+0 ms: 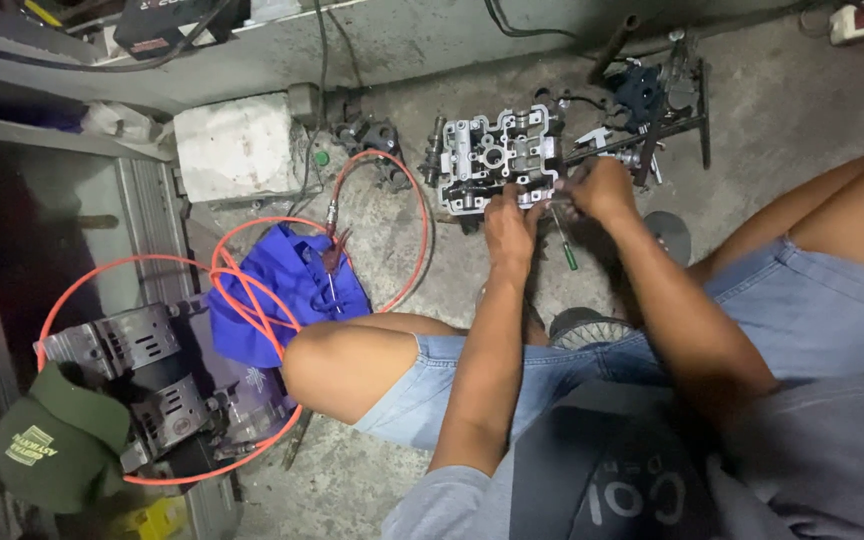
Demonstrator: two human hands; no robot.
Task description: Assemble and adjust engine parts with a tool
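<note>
Nearest to us our knees spread over the concrete floor [392,260], where we sit low in denim shorts, both forearms reaching forward. Our left hand [508,222] rests on the near edge of the grey metal cylinder head [497,160], fingers curled against the casting; we cannot tell whether it pinches any small part there. Our right hand [602,188] is clenched around a slim tool at the head's near right corner, and a green-handled screwdriver [564,243] slants down between the two hands; whether the right hand grips that very tool is hard to make out. The cylinder head lies flat on the floor, top side up, its cam bearing caps and bores showing, so as we judge it the part is off the engine and partly stripped, with the work at its near edge not finished. Left of our knee lies a blue cloth [287,285] looped by an orange air hose [252,300], and beyond them a finned engine block [142,380] and a green cap [57,440]. Beyond the head lie loose dark parts and tools [652,100], and a concrete block [237,145] stands by the wall
</note>
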